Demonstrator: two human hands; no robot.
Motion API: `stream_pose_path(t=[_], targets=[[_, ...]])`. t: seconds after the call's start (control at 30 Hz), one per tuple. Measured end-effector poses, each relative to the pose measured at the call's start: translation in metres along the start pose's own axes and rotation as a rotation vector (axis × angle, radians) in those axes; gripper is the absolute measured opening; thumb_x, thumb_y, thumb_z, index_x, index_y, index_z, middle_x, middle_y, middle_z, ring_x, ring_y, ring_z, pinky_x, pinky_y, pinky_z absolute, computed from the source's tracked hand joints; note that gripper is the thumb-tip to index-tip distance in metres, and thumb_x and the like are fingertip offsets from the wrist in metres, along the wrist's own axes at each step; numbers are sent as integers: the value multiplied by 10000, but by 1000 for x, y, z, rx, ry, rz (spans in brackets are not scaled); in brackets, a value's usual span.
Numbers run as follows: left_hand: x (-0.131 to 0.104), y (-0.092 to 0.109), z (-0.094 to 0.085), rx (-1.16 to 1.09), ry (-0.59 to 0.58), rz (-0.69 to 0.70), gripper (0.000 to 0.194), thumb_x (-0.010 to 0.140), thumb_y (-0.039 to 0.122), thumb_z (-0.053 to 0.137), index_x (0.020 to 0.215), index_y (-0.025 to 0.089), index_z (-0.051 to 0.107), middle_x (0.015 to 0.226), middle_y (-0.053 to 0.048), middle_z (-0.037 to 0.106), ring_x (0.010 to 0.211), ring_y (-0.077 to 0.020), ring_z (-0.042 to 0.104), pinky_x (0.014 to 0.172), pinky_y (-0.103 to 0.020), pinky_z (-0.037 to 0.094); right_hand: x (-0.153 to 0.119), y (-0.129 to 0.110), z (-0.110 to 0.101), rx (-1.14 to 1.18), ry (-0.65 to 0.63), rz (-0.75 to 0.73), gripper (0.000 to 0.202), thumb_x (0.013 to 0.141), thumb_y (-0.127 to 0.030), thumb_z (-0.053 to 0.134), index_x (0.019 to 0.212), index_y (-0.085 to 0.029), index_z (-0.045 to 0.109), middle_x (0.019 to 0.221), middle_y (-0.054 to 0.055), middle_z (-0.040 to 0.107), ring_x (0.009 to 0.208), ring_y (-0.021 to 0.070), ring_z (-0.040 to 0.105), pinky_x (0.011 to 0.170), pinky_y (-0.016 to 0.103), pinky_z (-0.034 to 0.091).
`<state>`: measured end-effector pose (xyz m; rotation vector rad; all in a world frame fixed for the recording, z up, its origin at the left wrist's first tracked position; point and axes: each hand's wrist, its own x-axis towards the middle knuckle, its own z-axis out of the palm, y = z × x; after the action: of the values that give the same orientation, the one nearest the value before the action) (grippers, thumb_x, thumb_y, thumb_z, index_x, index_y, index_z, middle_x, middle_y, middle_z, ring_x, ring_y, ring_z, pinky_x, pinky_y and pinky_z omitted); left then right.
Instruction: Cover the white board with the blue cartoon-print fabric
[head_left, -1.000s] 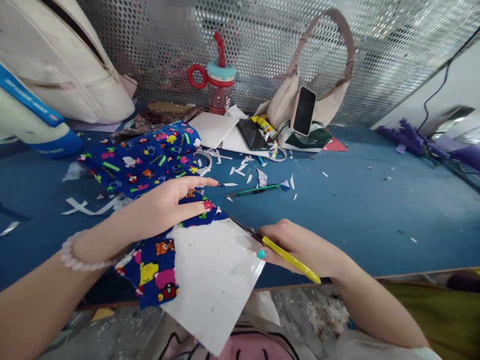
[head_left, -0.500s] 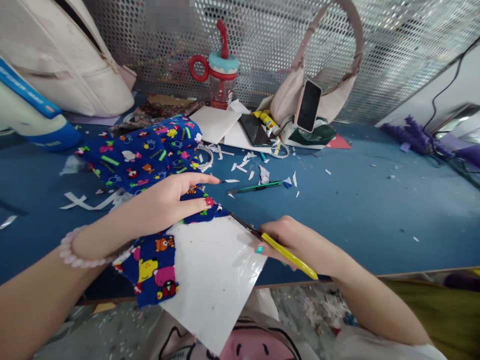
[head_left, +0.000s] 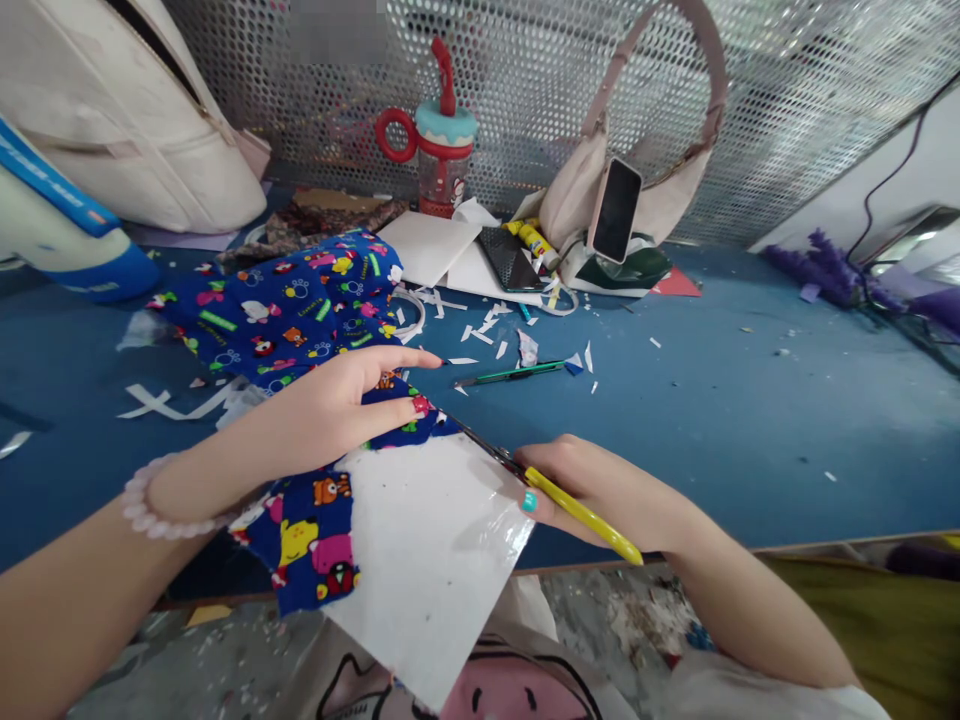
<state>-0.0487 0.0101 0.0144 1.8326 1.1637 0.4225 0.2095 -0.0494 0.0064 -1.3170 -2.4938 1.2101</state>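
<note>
My right hand (head_left: 592,490) is closed round yellow-handled scissors (head_left: 585,515). Their dark blades point up and left, at the edge of blue cartoon-print fabric (head_left: 285,310) beside the top corner of a white board (head_left: 427,560). The fabric is folded along the board's upper left side, and the board hangs over the table edge. My left hand (head_left: 345,400) holds the fabric just left of the blade tips, thumb on top and index finger stretched out. Its other fingers are hidden. A green craft knife (head_left: 514,374) lies beyond the scissors.
Paper scraps (head_left: 484,328) lie scattered over the blue table (head_left: 735,400). At the back stand a cup with a red straw (head_left: 444,160), a pale handbag (head_left: 574,190) and a phone (head_left: 616,210). A backpack (head_left: 150,130) and a large blue-and-white container (head_left: 67,220) are at the left.
My right hand and the scissors' handle have shifted very slightly right, with the thumb showing more clearly. My left hand and the fabric have barely moved.
</note>
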Motion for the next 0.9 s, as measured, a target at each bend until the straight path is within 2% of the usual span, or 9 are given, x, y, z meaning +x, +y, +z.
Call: stream_pose_path(t=[0.13, 0.3, 0.5, 0.6, 0.77, 0.9], targets=[[-1, 2, 0, -6, -14, -22, 613, 805, 525, 588, 1339, 226, 543, 1228, -50, 680, 1000, -265, 665, 796, -344, 551, 1, 1, 2, -16, 30, 37, 590, 913, -733, 323, 638, -211, 346, 540, -46, 344, 501, 91, 226, 472, 256, 193], [-1, 2, 0, 13, -12, -15, 623, 807, 524, 571, 1343, 211, 532, 1201, -60, 691, 976, -264, 674, 790, -345, 540, 3, 3, 4, -50, 52, 67, 636, 890, -779, 274, 607, -213, 336, 527, -46, 317, 496, 87, 212, 467, 252, 179], [-1, 3, -1, 3, -32, -24, 639, 806, 521, 561, 1354, 196, 518, 1111, -61, 721, 808, -229, 680, 629, -298, 514, 3, 4, 3, -7, 42, 45, 635, 884, -786, 290, 630, -208, 360, 535, -45, 349, 502, 88, 239, 467, 247, 196], [-2, 4, 1, -14, -30, -9, 589, 826, 492, 569, 1342, 211, 524, 1146, -46, 712, 840, -220, 678, 642, -283, 519, 3, 3, 3, 5, 37, 19, 639, 886, -791, 269, 654, -206, 378, 540, -45, 366, 512, 90, 231, 475, 247, 214], [-3, 2, 3, -69, -19, 33, 522, 848, 439, 589, 1315, 210, 545, 1183, -35, 696, 930, -211, 671, 750, -275, 535, 4, 1, 3, -6, 40, 38, 673, 862, -827, 234, 632, -209, 363, 529, -49, 333, 507, 87, 218, 469, 248, 195], [-3, 1, 2, -43, -20, 35, 531, 858, 439, 587, 1344, 235, 528, 1174, -25, 699, 908, -211, 675, 737, -284, 538, 5, 0, 2, -7, 50, 49, 679, 855, -835, 233, 613, -212, 350, 513, -50, 314, 478, 79, 241, 465, 247, 167]])
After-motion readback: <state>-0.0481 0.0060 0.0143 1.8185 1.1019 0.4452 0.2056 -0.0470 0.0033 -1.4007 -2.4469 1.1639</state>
